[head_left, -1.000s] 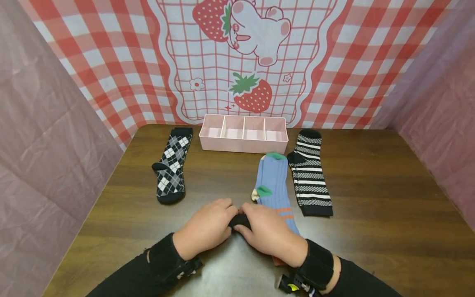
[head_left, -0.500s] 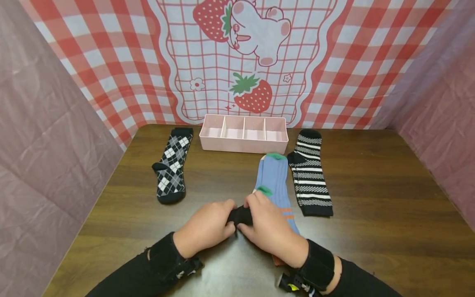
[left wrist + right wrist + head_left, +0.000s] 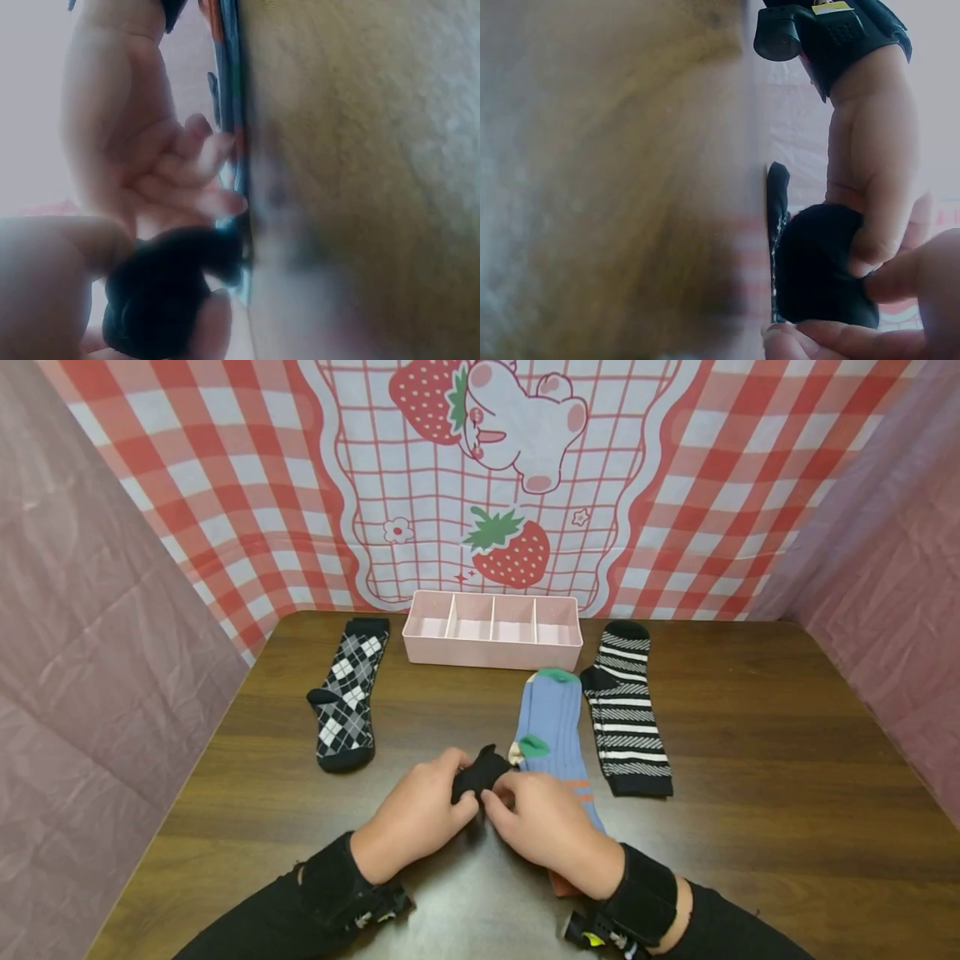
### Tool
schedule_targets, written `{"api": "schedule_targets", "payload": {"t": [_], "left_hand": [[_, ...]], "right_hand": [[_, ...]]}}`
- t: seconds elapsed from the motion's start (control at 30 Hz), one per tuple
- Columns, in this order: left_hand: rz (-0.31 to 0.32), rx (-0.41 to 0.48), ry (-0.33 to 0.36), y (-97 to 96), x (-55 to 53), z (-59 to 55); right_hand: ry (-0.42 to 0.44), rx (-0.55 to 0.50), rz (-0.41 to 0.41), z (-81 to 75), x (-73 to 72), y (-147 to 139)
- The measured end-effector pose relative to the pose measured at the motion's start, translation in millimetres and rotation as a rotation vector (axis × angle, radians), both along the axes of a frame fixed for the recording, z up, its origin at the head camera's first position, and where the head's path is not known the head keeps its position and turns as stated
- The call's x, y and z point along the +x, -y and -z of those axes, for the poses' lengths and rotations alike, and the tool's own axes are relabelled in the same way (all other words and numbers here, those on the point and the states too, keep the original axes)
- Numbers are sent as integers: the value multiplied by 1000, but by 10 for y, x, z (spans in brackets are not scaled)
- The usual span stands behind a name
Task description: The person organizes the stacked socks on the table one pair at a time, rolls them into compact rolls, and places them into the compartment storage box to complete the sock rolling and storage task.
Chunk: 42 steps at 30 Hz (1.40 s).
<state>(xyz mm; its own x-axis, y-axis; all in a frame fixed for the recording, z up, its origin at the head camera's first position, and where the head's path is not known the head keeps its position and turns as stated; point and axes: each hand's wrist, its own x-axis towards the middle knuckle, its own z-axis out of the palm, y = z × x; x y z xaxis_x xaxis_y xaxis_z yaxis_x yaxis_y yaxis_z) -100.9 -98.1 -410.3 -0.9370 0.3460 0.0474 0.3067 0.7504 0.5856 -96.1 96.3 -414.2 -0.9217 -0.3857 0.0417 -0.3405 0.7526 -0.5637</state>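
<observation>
A bundled black sock point(image 3: 480, 774) is between both hands, just above the front middle of the table. My left hand point(image 3: 420, 810) grips its left side, thumb in front and fingers behind. At its right edge my right hand point(image 3: 543, 822) pinches the fabric with thumb and curled fingers. The left wrist view has the dark bundle point(image 3: 169, 292) close up, with the right hand point(image 3: 150, 142) beyond it. In the right wrist view the rounded sock point(image 3: 821, 262) lies under the left thumb. Its far side is hidden by fingers.
Blue socks point(image 3: 553, 718) with green toes and heels lie partly under the right forearm. Striped black-and-white socks point(image 3: 628, 710) lie to their right, argyle socks point(image 3: 348, 697) at the left. A pink box point(image 3: 491, 652) with several compartments stands at the table's point(image 3: 765, 760) back edge.
The black sock has turned in the hands, and more of it shows, with a small tip pointing up. The right fingers have drawn back and down toward its right edge.
</observation>
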Motion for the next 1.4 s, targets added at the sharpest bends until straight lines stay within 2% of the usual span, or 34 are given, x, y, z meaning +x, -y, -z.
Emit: {"api": "schedule_targets", "payload": {"t": [0.07,0.2,0.27,0.33,0.43,0.6,0.67,0.8,0.9,1.07,1.2,1.4], "left_hand": [[-33,29,4,-5,3,-8],[-76,113,5,-34,12,-24],[-68,138,25,-56,25,-25],[-53,145,48,-80,40,-21],[-11,124,63,-103,60,-7],[64,118,58,-112,68,16],[75,117,60,-109,64,21],[78,97,78,-101,51,25],[82,88,96,-97,42,32],[95,92,103,-87,25,60],[137,84,124,-75,9,88],[194,54,187,-49,-18,122]], "right_hand": [[93,-73,14,-2,-15,-2],[283,-307,28,-19,-51,-19],[341,-410,21,-24,-67,-29],[359,-455,12,-26,-78,-37],[345,-439,12,-18,-86,-46],[246,-308,35,-2,-89,-43],[217,-284,49,7,-93,-36],[217,-296,93,33,-106,-21],[225,-349,127,53,-116,-21],[191,-387,114,66,-116,-53],[142,-308,79,73,-114,-63],[75,-74,71,56,-119,-8]]}}
